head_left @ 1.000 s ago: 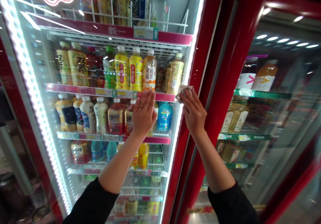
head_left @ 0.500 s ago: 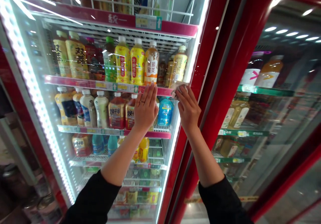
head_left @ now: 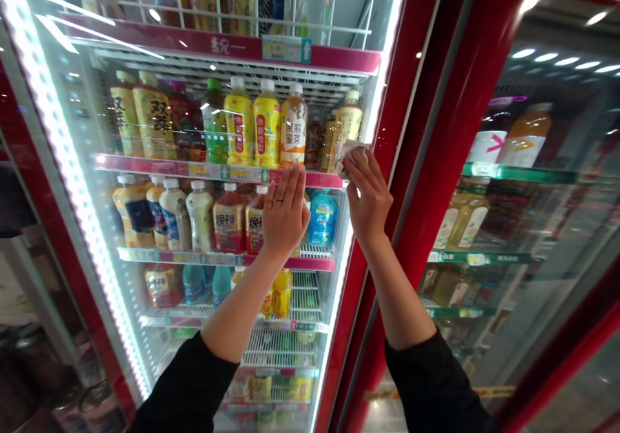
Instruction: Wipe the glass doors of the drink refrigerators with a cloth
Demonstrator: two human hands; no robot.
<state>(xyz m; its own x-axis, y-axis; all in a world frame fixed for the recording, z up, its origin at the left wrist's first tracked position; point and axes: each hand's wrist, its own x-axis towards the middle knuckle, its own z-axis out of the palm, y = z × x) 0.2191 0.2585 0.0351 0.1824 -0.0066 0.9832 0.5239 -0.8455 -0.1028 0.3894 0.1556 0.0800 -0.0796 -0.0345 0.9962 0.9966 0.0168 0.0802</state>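
Observation:
My left hand (head_left: 287, 212) lies flat with its fingers stretched out on the glass door of a drinks fridge. A ring shows on one of its fingers. To its right, my right hand (head_left: 367, 194) presses a crumpled pale cloth or tissue (head_left: 352, 156) against the glass, near the door's right edge. Behind the glass stand bottles on shelves: an orange-labelled tea bottle (head_left: 293, 126) just above my left hand, a pale yellow bottle (head_left: 347, 123) behind the cloth, and a blue bottle (head_left: 322, 218) between my two hands.
A red door frame (head_left: 407, 142) runs down beside my right hand. Further right is a second fridge with bottles on green-edged shelves (head_left: 523, 173). A bright light strip (head_left: 82, 239) lines the left side of the first fridge. Cans (head_left: 97, 407) stand at the lower left.
My right hand has slid the cloth slightly upward and to the right on the glass. My left hand stays flat in about the same place. The view has shifted a little.

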